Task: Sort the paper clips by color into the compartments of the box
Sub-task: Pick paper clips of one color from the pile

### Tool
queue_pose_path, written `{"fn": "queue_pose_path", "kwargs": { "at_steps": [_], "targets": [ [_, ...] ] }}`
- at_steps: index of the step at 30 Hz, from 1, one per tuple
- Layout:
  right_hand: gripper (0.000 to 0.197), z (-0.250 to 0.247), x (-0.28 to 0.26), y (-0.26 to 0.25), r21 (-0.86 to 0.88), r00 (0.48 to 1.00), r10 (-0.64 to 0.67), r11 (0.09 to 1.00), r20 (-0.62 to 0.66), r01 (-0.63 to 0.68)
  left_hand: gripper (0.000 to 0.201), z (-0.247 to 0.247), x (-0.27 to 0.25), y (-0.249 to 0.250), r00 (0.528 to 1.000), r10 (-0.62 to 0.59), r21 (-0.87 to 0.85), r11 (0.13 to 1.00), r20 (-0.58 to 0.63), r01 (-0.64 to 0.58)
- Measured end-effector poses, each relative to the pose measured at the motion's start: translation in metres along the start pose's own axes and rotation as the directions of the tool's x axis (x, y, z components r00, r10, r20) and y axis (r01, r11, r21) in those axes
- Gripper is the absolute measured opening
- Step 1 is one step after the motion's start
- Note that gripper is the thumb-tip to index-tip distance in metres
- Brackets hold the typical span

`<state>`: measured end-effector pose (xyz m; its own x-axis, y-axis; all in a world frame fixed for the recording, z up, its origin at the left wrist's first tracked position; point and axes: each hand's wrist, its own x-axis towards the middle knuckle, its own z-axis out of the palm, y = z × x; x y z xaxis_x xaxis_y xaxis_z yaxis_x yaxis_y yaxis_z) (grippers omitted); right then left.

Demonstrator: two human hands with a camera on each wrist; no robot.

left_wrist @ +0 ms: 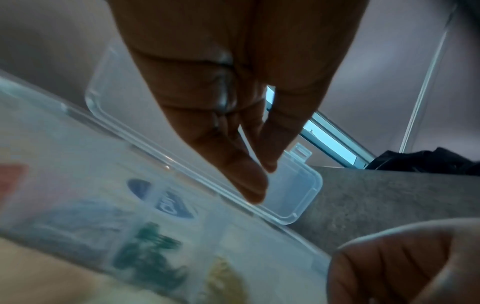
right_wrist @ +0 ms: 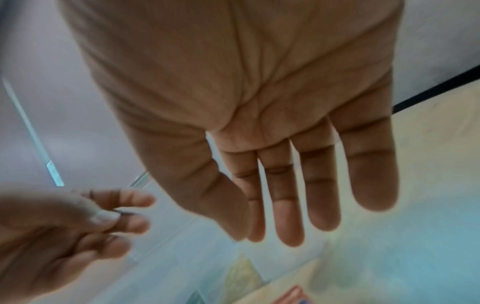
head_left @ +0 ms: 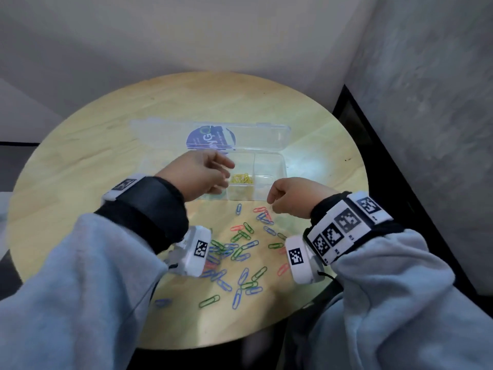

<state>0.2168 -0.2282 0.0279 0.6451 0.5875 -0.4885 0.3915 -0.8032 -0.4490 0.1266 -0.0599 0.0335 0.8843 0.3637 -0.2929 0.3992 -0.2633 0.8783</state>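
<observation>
Paper clips (head_left: 240,252): blue, green and red ones lie loose on the round table (head_left: 106,145), between the box (head_left: 269,166) and the table's near edge.

Left hand (head_left: 197,174): fingers (left_wrist: 233,174) and thumb drawn to a point, tips close together. The right wrist view shows a thin dark line by the thumb; cannot tell whether a clip is held. The hand hovers over the box's compartments, left of the one with the yellow clips (head_left: 241,178). Green clips (left_wrist: 150,253) lie in the compartment beside those.

Right hand (head_left: 293,196): fingers (right_wrist: 288,205) straight and spread, palm bare, nothing held. It hangs over the box's near wall, right of the yellow compartment.

The box is clear plastic, about mid-table. Its lid (head_left: 256,134) is folded back toward the far edge.

Grey sleeves (head_left: 80,289), tagged wristbands (head_left: 344,225).
</observation>
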Motion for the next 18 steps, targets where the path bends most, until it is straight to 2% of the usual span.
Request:
{"fn": "queue_pose_path", "kwargs": {
  "at_steps": [3,6,9,13,18],
  "targets": [
    [0.039,0.006,0.002,-0.002,-0.137,1.0,-0.024,0.99,0.016,0.026,0.027,-0.011,-0.017,-0.02,0.996,-0.077,0.275,0.959,0.033,0.065],
    [0.055,0.015,0.005,-0.004,-0.276,0.996,-0.03,0.96,0.081,0.051,0.018,-0.018,-0.028,-0.036,0.975,-0.22,0.537,0.825,0.018,0.176],
    [0.064,0.024,0.011,-0.009,-0.385,0.994,-0.037,0.92,0.102,0.073,0.013,-0.021,-0.033,-0.044,0.964,-0.255,0.676,0.699,-0.07,0.234],
    [0.055,0.03,0.019,-0.01,-0.435,0.996,-0.027,0.898,0.08,0.059,0.026,-0.01,-0.032,-0.044,0.965,-0.254,0.777,0.595,-0.059,0.204],
    [0.042,0.035,0.021,-0.003,-0.414,0.998,-0.047,0.909,0.04,0.059,0.028,0.004,-0.026,-0.047,0.952,-0.303,0.835,0.513,-0.04,0.198]
  ]
}}
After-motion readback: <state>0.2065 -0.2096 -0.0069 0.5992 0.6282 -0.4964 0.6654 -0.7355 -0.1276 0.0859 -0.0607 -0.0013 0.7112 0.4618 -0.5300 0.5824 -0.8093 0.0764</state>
